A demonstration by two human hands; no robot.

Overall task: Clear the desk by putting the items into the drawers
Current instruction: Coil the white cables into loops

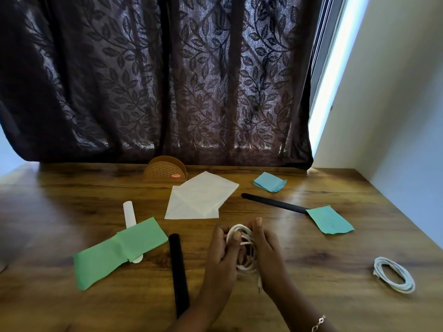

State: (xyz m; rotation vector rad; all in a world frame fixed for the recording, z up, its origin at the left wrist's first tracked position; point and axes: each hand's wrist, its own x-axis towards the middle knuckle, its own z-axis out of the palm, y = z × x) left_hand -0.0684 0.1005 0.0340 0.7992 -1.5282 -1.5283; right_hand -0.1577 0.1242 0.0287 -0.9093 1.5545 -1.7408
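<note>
A wooden desk [311,236] with dark, knotty grain fills the lower half of the view, its top glossy where daylight falls on it. Behind it hangs a dark brown curtain [155,80] woven with a leaf pattern, thin enough to let light glow through. A pale wall [395,104] stands at the right, with a bright strip of window beside the curtain's edge.

At the back of the desk sits a tan plastic holder [165,172] with a rounded, ribbed face. In front of it lie overlapping white paper sheets [200,197], flat and creased. Two light blue notes rest to the right — a small one [269,182] near the back and a larger one [330,219] covering the end of a thin black stick [273,203]. On the left, a folded green paper [117,251] lies over a white tube [129,213]. A thick black bar [178,274] lies just beside it. Far right, a white cable coil [393,274] rests alone, well apart from the hands.

Near the front centre, the left hand [221,257] and right hand [266,255] together clasp a loosely wound white cord [242,238] — fingers of both curled around its loops, one left fingertip pressed on top. The bundle sits between the palms, just above the desk. A thin bracelet [318,323] circles the right wrist.
</note>
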